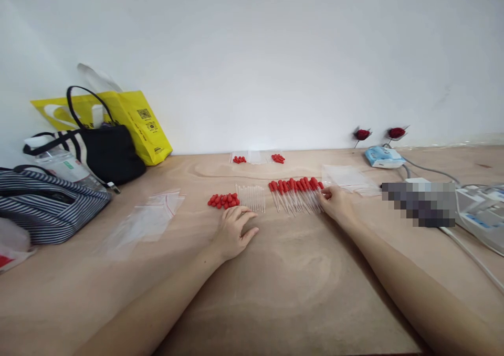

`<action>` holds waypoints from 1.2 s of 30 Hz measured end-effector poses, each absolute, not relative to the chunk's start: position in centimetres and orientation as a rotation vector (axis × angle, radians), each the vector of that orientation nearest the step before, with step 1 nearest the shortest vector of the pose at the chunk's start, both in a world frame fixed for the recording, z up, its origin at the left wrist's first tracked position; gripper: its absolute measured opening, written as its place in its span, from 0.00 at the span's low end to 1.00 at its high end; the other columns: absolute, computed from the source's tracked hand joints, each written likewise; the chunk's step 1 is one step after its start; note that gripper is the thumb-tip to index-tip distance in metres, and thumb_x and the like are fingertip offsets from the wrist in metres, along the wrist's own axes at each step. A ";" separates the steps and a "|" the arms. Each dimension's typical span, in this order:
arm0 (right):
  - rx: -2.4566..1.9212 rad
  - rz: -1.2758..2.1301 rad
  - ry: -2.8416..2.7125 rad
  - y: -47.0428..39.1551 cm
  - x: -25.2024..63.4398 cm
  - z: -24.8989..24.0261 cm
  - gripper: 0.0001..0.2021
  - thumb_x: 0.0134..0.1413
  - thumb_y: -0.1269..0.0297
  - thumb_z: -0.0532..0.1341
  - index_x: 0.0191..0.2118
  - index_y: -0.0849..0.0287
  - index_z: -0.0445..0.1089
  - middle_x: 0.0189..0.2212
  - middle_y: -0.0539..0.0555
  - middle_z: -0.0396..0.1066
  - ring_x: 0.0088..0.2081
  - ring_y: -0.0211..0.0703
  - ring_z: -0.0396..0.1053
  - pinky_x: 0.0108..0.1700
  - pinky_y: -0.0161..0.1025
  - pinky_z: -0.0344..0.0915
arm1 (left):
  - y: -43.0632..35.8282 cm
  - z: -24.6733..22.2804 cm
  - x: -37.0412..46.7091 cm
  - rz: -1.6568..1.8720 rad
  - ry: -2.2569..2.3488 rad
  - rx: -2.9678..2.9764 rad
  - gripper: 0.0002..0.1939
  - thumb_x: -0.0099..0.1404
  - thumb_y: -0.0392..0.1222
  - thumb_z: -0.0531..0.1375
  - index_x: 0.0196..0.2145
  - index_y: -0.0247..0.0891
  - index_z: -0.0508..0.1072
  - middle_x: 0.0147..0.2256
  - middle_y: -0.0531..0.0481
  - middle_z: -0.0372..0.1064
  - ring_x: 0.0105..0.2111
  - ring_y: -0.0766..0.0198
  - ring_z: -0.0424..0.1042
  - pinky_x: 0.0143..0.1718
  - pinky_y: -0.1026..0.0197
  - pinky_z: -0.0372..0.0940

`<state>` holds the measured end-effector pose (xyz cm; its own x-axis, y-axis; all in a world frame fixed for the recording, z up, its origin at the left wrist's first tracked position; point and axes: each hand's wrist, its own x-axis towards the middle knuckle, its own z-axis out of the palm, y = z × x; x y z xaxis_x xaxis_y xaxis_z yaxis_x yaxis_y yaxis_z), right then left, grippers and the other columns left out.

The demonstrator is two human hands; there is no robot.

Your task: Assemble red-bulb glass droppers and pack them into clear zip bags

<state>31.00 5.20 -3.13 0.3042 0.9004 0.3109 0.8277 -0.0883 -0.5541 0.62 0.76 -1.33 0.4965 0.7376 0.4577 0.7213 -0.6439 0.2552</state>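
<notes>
My left hand (236, 232) rests on the table with its fingers apart, holding nothing. Its fingertips are just below a small pile of red rubber-like caps (223, 200) and a row of thin clear tubes (252, 198). Farther right lies a row of clear tubes fitted with red caps (295, 193), caps pointing away from me. At the right end of that row, my right hand (336, 203) pinches a red-capped tube between thumb and fingers; the fingertips partly hide it.
Clear zip bags (149, 217) lie at the left, with more plastic bags (348, 178) at the right. Two small bags of red pieces (278, 158) lie near the wall. A black handbag (112, 154), yellow bag (145, 127), tissue pack (384, 157) and power strip (478, 209) stand around.
</notes>
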 end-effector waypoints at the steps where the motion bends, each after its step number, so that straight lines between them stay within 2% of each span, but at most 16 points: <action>1: -1.924 0.138 -1.533 5.2 31.1 -3.2 0.11 0.46 0.60 0.54 0.30 0.61 0.69 0.26 0.57 0.71 0.28 0.45 0.68 0.29 0.36 0.59 | 0.8 -1.3 0.6 0.844 1.309 2.688 0.12 0.57 0.41 0.56 0.40 0.39 0.68 0.40 0.46 0.64 0.43 0.56 0.63 0.46 0.51 0.55; 5: -1.931 0.083 -1.560 5.1 31.1 -2.8 0.12 0.47 0.60 0.54 0.33 0.62 0.69 0.28 0.57 0.71 0.30 0.44 0.68 0.31 0.36 0.58 | 0.8 -1.3 0.6 0.816 1.320 2.695 0.10 0.58 0.42 0.56 0.39 0.40 0.68 0.40 0.47 0.65 0.43 0.56 0.63 0.46 0.51 0.54; 9: -1.916 -0.083 -1.643 3.8 28.8 -1.5 0.12 0.49 0.60 0.53 0.35 0.61 0.69 0.30 0.56 0.71 0.33 0.45 0.67 0.39 0.40 0.55 | 0.6 -1.2 0.7 0.820 1.432 2.721 0.07 0.57 0.42 0.57 0.35 0.41 0.70 0.37 0.49 0.67 0.41 0.56 0.63 0.48 0.49 0.50; 12: -1.797 -0.031 -1.887 2.7 25.2 -0.5 0.10 0.50 0.61 0.52 0.33 0.57 0.69 0.31 0.53 0.71 0.35 0.42 0.67 0.42 0.42 0.50 | 0.6 -1.1 0.8 0.861 1.549 2.695 0.04 0.57 0.41 0.57 0.31 0.41 0.70 0.34 0.50 0.67 0.39 0.58 0.64 0.46 0.50 0.51; 15: -1.776 0.075 -2.061 2.8 21.3 0.1 0.10 0.51 0.61 0.53 0.30 0.57 0.69 0.34 0.54 0.72 0.37 0.43 0.67 0.41 0.41 0.49 | 1.0 -0.8 0.3 0.936 1.704 2.634 0.02 0.56 0.40 0.58 0.28 0.40 0.70 0.32 0.50 0.67 0.38 0.58 0.64 0.43 0.52 0.52; 19: -1.991 0.159 -2.012 4.8 17.7 0.7 0.14 0.52 0.58 0.51 0.32 0.60 0.70 0.34 0.58 0.72 0.38 0.47 0.67 0.43 0.45 0.48 | 2.1 0.0 -1.0 1.026 2.002 2.445 0.04 0.56 0.41 0.58 0.27 0.40 0.70 0.33 0.50 0.67 0.40 0.56 0.64 0.42 0.53 0.52; 25: -2.151 0.246 -1.973 6.9 15.9 1.5 0.16 0.50 0.57 0.52 0.34 0.63 0.70 0.35 0.64 0.71 0.38 0.51 0.68 0.44 0.48 0.48 | 4.6 1.2 -2.0 0.889 2.153 2.395 0.12 0.54 0.51 0.58 0.32 0.41 0.72 0.35 0.46 0.66 0.41 0.51 0.62 0.42 0.49 0.52; 30: -2.175 0.302 -1.972 7.4 15.5 1.7 0.13 0.48 0.61 0.53 0.34 0.63 0.70 0.33 0.63 0.72 0.39 0.51 0.68 0.43 0.49 0.48 | 6.8 1.2 -1.3 0.798 2.170 2.409 0.13 0.52 0.53 0.59 0.28 0.41 0.74 0.36 0.45 0.68 0.41 0.50 0.62 0.44 0.45 0.49; 36: -2.168 0.354 -1.993 7.8 15.2 1.6 0.12 0.46 0.63 0.53 0.33 0.62 0.71 0.33 0.62 0.72 0.39 0.51 0.68 0.43 0.49 0.50 | 7.6 1.2 -0.6 0.723 2.208 2.377 0.11 0.52 0.49 0.59 0.21 0.41 0.73 0.34 0.44 0.68 0.40 0.49 0.62 0.43 0.44 0.50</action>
<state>15.17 7.76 1.64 0.0757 0.9956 -0.0554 0.9539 -0.0885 -0.2868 -0.60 7.59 1.24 0.0313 0.9028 0.4290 0.9816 -0.1086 0.1569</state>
